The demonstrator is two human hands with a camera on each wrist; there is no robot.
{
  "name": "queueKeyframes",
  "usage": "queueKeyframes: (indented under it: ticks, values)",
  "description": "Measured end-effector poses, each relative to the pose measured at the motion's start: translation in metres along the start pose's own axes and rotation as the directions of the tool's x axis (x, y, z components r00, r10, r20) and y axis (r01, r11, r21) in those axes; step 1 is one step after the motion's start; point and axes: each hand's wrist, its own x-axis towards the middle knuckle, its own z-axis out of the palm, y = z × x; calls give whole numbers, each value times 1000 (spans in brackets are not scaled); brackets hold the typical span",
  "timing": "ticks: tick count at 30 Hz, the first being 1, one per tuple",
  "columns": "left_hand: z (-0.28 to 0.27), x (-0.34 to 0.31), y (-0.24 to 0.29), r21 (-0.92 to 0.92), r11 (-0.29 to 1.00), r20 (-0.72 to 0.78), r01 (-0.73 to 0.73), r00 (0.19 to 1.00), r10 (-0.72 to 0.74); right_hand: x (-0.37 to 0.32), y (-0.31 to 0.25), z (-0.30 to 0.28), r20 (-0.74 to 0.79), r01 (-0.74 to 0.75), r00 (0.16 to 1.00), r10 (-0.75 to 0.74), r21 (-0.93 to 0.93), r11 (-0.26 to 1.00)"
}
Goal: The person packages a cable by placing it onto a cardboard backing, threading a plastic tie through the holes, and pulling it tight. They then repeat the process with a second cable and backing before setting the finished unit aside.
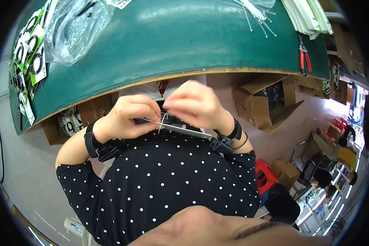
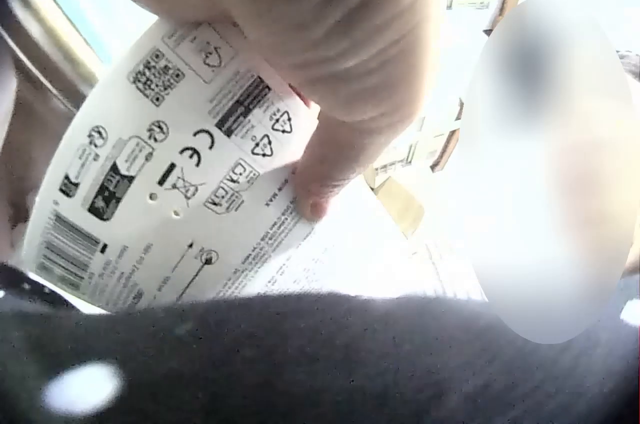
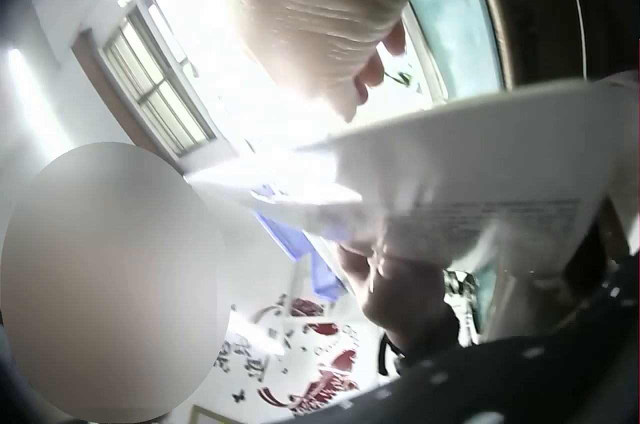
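A flat printed card (image 1: 186, 130) is held close to the dotted shirt, below the table edge. The left hand (image 1: 131, 117) pinches its left end between thumb and fingers. In the left wrist view, the left hand (image 2: 330, 54) grips the card (image 2: 190, 164), which shows a QR code and a barcode. A thin white strip (image 1: 160, 126) crosses the card beside the left fingertips. Blurred, the right hand (image 1: 199, 104) hovers just above the card with bent fingers; whether it holds anything is unclear. In the right wrist view, the right hand (image 3: 320, 24) is above the card (image 3: 450, 164).
On the green table (image 1: 151, 45) lie carded black cables (image 1: 30, 57) at the left, a plastic bag (image 1: 76, 30), white ties (image 1: 256, 12), a stack of white-green cards (image 1: 305, 16) and red-handled pliers (image 1: 303, 57). Open cardboard boxes (image 1: 270, 102) stand below the edge.
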Motion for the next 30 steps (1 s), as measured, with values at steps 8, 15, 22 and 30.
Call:
queueKeyframes:
  ticks: [8, 15, 22, 30]
  values:
    - [-48, 27, 53, 478, 871, -259, -119, 928, 268, 1, -6, -28, -626, 65, 773, 99, 233, 970]
    - [-45, 45, 44, 710, 687, -307, -156, 809, 501, 57, -19, 24, -113, -418, 824, 555, 539, 731]
    - [-47, 41, 32, 779, 608, -271, -154, 791, 548, 53, -4, 33, -25, -387, 826, 563, 702, 598]
    - [-53, 40, 21, 795, 584, -289, -165, 744, 603, 42, -9, 31, 127, -470, 818, 561, 710, 525]
